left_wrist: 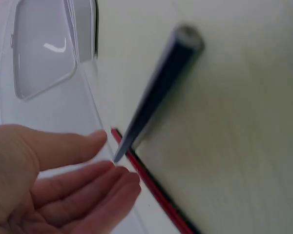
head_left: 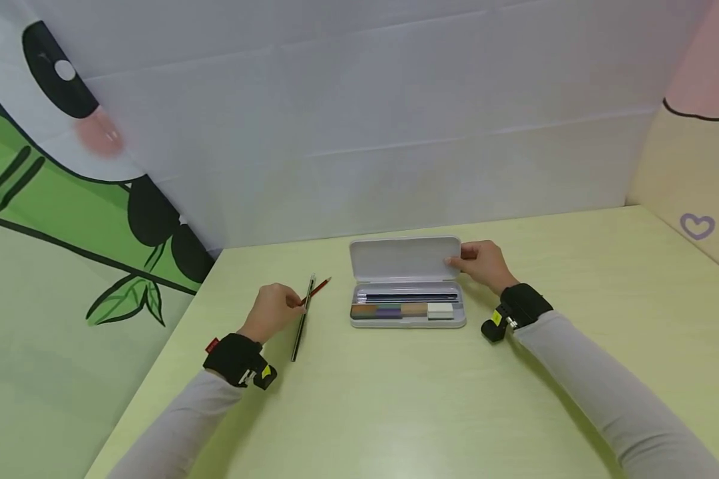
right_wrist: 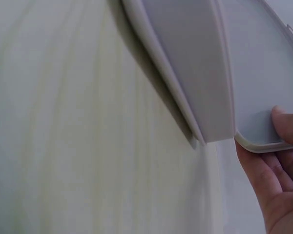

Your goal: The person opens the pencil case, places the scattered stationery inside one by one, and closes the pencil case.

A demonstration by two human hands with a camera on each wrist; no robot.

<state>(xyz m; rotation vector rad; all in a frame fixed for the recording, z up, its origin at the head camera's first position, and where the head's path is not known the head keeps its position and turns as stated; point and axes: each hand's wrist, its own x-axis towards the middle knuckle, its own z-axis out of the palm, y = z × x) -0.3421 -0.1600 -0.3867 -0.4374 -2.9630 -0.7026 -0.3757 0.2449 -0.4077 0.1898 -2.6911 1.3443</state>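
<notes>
My left hand (head_left: 273, 310) hovers beside a dark pencil (head_left: 302, 331) lying across a red pencil (head_left: 321, 286). In the left wrist view, thumb and fingertips stand apart around the far end of the dark pencil (left_wrist: 154, 92), and the red pencil (left_wrist: 158, 187) passes just beyond the fingertips. A white pencil case (head_left: 409, 324) lies open in the middle, its lid (head_left: 404, 259) raised. My right hand (head_left: 485, 266) grips the lid's right edge, thumb on the inner face and fingers behind, as the right wrist view shows.
Inside the case are dark pencils (head_left: 413, 297), a white eraser (head_left: 440, 311) and brown and purple blocks (head_left: 389, 312). The pale yellow table (head_left: 395, 406) meets a light grey wall (head_left: 395, 120) behind the case. Painted side walls stand left and right.
</notes>
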